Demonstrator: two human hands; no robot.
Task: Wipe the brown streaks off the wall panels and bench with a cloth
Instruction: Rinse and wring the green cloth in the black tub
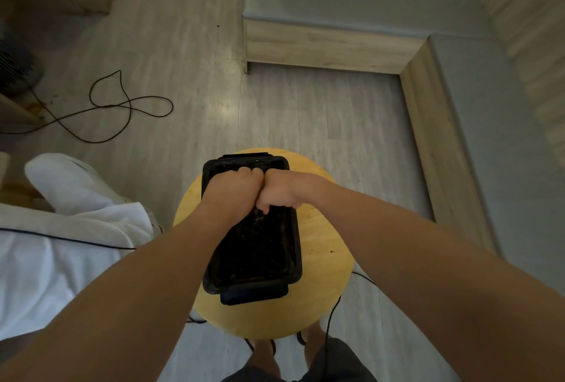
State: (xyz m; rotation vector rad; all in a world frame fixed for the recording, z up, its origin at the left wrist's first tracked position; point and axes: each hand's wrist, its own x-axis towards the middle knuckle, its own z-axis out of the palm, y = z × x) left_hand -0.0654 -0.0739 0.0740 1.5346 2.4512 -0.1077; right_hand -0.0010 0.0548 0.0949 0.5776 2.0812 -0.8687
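Head view: left hand (232, 192) and right hand (281, 192) are clenching into tight fists, knuckles touching, above a black tray (295, 247) holding something dark; anything gripped is hidden.

A round yellow wooden stool (324, 247) stands on the pale plank floor (183, 30). A black rectangular tray (253, 285) lies on its top, with a few dark specks on the wood to its right. A black cable (128, 106) loops over the floor at far left, and an L-shaped bench (321, 45) stands along the far and right sides.
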